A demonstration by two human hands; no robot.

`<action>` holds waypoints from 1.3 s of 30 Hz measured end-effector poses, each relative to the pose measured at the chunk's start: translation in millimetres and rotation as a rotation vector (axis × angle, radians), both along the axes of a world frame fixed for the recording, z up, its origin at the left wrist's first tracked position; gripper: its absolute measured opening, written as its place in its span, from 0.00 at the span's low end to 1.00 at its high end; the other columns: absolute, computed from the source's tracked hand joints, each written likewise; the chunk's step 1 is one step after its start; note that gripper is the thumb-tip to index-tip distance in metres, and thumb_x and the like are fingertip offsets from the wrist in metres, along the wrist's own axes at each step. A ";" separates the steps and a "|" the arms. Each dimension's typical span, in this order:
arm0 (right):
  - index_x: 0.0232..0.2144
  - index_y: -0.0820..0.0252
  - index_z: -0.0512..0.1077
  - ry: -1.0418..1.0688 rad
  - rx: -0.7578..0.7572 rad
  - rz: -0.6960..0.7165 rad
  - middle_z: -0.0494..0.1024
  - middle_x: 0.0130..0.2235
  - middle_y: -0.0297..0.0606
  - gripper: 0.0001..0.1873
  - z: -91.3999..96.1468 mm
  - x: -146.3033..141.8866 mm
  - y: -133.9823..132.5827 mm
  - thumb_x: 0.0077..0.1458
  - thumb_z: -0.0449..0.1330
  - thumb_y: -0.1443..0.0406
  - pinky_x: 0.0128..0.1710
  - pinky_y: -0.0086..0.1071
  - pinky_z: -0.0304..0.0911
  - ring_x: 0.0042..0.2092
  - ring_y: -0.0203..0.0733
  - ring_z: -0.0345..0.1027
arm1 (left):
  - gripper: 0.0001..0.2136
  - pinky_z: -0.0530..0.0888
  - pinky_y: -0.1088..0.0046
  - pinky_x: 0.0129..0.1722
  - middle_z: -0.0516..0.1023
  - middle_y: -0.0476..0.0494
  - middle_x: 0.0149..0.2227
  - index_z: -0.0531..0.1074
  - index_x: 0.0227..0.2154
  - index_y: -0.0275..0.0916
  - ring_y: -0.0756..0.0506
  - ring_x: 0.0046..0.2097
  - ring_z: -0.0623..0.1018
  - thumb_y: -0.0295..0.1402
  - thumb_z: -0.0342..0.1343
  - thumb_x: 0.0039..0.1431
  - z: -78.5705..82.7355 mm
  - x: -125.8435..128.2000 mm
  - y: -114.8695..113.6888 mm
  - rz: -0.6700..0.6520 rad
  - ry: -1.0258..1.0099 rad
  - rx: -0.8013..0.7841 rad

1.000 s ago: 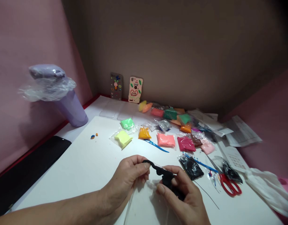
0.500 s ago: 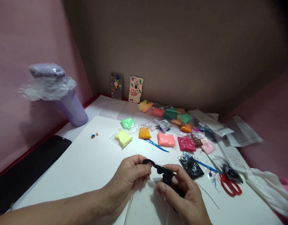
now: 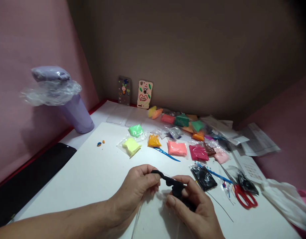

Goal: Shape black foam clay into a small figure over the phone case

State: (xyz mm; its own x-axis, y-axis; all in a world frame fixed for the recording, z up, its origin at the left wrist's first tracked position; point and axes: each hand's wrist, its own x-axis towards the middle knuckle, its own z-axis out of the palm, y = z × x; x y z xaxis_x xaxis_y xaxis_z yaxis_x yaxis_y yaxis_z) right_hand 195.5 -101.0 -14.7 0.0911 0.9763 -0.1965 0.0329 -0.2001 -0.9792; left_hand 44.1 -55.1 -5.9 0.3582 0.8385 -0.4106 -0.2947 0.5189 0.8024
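Observation:
A clear phone case [image 3: 155,217] is held low in front of me, its lower part cut off by the picture edge. Black modelling clay [image 3: 177,186] lies along its top edge as a lumpy strip that curls over the left corner. My left hand [image 3: 136,187] is closed on that corner, thumb and fingers pinching the case beside the strip's thin end. With bent fingers, my right hand [image 3: 194,202] grips the right side, where more black clay shows under the palm. The thumb rests near the clay's thick lump. How far the clay runs beneath my right hand is hidden.
Bagged clay in several colours, such as a yellow packet [image 3: 131,146] and a black packet [image 3: 204,177], lies beyond my hands. Blue tools [image 3: 167,154] and red scissors [image 3: 245,197] are nearby. Two decorated phone cases [image 3: 144,94] lean at the back; a purple tumbler [image 3: 77,114] stands left.
Both hands keep their grip on the case, with only a very slight shift of the fingers. The black strip's left end sits a little flatter at the corner.

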 end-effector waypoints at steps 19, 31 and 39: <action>0.38 0.59 0.67 0.177 -0.068 -0.026 0.73 0.21 0.31 0.22 -3.6 7.4 5.1 0.42 0.68 0.56 0.20 0.20 0.50 0.21 0.28 0.58 | 0.07 0.62 0.76 0.30 0.70 0.45 0.26 0.70 0.25 0.32 0.51 0.28 0.66 0.31 0.58 0.52 -1.6 -2.3 6.1 0.098 -0.048 0.009; 0.39 0.59 0.66 0.208 -0.083 -0.008 0.72 0.21 0.31 0.23 -3.1 9.2 6.1 0.43 0.68 0.57 0.19 0.21 0.46 0.19 0.27 0.54 | 0.05 0.61 0.75 0.26 0.68 0.47 0.22 0.69 0.24 0.34 0.52 0.25 0.65 0.22 0.49 0.50 -1.4 -5.8 7.6 0.129 -0.055 0.009; 0.38 0.58 0.66 0.232 -0.056 -0.024 0.73 0.22 0.33 0.21 -4.3 9.1 6.5 0.44 0.67 0.58 0.19 0.21 0.49 0.21 0.30 0.59 | 0.10 0.62 0.73 0.30 0.68 0.44 0.27 0.70 0.25 0.32 0.49 0.30 0.67 0.28 0.46 0.56 -1.3 -5.1 10.7 0.143 -0.168 -0.012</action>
